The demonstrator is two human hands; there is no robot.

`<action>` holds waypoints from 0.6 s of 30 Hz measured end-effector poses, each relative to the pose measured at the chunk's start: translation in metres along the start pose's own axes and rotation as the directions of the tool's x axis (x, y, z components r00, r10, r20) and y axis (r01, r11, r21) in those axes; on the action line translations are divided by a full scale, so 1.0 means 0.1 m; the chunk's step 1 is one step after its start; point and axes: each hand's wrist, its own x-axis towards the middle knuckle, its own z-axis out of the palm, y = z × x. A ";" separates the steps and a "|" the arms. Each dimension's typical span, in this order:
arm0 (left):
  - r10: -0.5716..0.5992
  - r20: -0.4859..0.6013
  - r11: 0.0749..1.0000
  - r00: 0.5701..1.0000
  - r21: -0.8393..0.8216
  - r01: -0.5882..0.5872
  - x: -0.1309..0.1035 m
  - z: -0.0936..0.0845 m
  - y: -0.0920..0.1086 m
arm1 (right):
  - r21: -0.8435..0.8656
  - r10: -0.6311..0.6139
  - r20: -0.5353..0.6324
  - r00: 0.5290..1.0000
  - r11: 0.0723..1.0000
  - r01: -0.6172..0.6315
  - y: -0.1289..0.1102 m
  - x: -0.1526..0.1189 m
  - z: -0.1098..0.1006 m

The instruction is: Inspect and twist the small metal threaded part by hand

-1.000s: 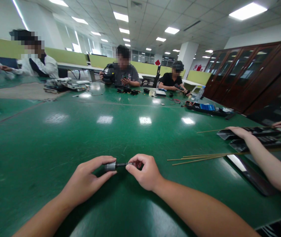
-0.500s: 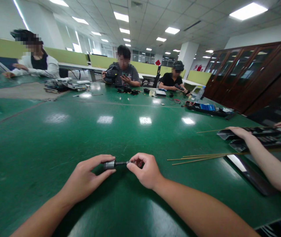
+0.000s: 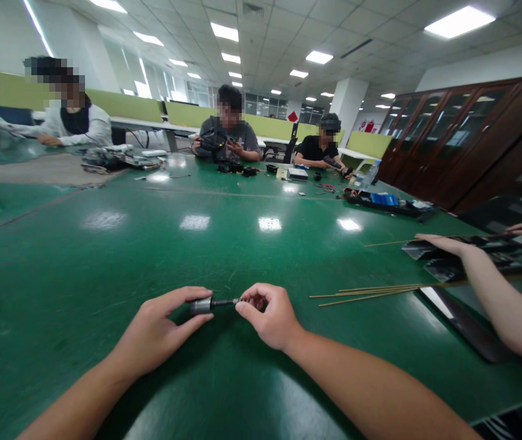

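Observation:
Low over the green table (image 3: pixel 160 250), a metal cylinder with a thin dark shaft (image 3: pixel 202 305) lies level between my two hands. My left hand (image 3: pixel 158 330) is closed on the silver, wider end, thumb below and index finger above. The shaft points right, and the fingers of my right hand (image 3: pixel 268 315) pinch its tip. Whatever small piece may sit inside the right fingers is hidden. I cannot make out the exact kind of the cylinder; it resembles a small motor rotor.
Thin brass-coloured rods (image 3: pixel 371 291) lie to the right, beside a dark flat panel (image 3: pixel 467 327). A co-worker's arm (image 3: pixel 485 287) reaches over black metal channels (image 3: pixel 444 269). Across the table, several people sit by a black tray with blue parts (image 3: pixel 384 200) and a parts pile (image 3: pixel 114 157).
The cylinder and my left fingers have shifted very slightly left, and a little more of the shaft's tip shows at my right fingers. The co-worker's hand at right moved slightly left.

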 end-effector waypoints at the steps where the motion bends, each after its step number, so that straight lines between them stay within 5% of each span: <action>1: 0.000 0.001 1.000 1.000 -0.002 0.000 0.00 0.00 0.00 | 0.002 0.001 0.001 1.000 1.000 -0.001 0.00 0.00 0.00; 8: -0.011 -0.052 0.999 0.999 -0.039 0.009 0.05 -0.03 0.00 | 0.168 0.083 -0.020 0.996 0.983 -0.079 0.02 0.03 -0.01; 12: -0.219 -0.188 0.970 0.957 -0.144 0.193 0.11 -0.08 -0.04 | 0.371 0.143 -0.035 0.989 0.921 -0.120 0.12 0.09 0.00; 15: -0.461 -0.177 0.818 0.870 -0.466 0.339 0.18 -0.09 -0.11 | 0.445 0.170 -0.026 0.985 0.885 -0.141 0.17 0.12 0.01; 18: -0.580 -0.074 0.601 0.811 -0.711 0.365 0.21 -0.16 -0.26 | 0.483 0.174 0.000 0.985 0.862 -0.153 0.17 0.12 0.02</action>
